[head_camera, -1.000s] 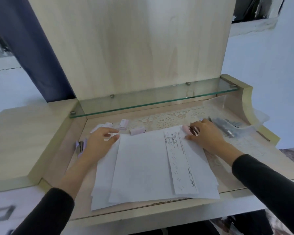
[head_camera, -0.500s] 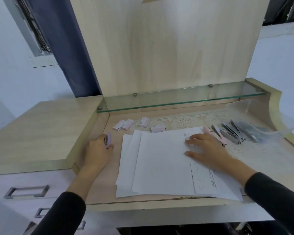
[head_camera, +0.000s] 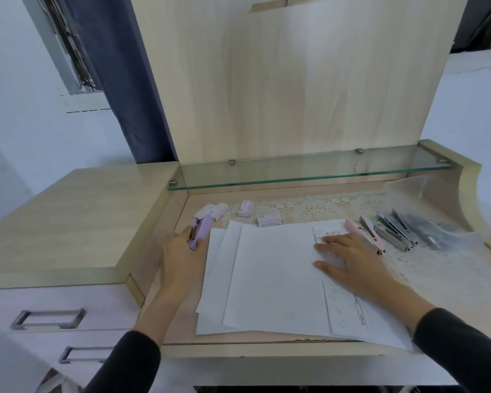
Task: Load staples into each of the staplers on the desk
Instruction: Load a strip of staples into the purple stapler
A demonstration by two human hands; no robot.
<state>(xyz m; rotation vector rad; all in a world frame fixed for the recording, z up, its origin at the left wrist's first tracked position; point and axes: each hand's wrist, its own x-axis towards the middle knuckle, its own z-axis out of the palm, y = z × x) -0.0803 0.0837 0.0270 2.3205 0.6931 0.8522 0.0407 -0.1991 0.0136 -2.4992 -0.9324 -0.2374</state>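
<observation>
My left hand [head_camera: 182, 255] grips a lilac stapler [head_camera: 200, 231] at the left edge of the desk recess, its nose pointing away from me. My right hand [head_camera: 349, 258] lies flat, fingers spread, on a stack of white paper sheets [head_camera: 270, 276]. Just right of that hand a pink stapler [head_camera: 367, 235] lies open. Further right, several metal staplers [head_camera: 391, 232] rest partly in a clear plastic bag [head_camera: 437, 222]. Several small pink staple boxes [head_camera: 245, 209] sit behind the paper.
A glass shelf [head_camera: 309, 173] runs across the back above the desk [head_camera: 170, 321], under a tall wooden panel. A raised cabinet top [head_camera: 68, 217] with drawers [head_camera: 48, 319] stands to the left. A lace mat [head_camera: 318, 207] covers the rear of the desk.
My left hand moved left off the paper and closed on the lilac stapler. My right hand left the pink stapler and settled flat on the paper. The view panned left.
</observation>
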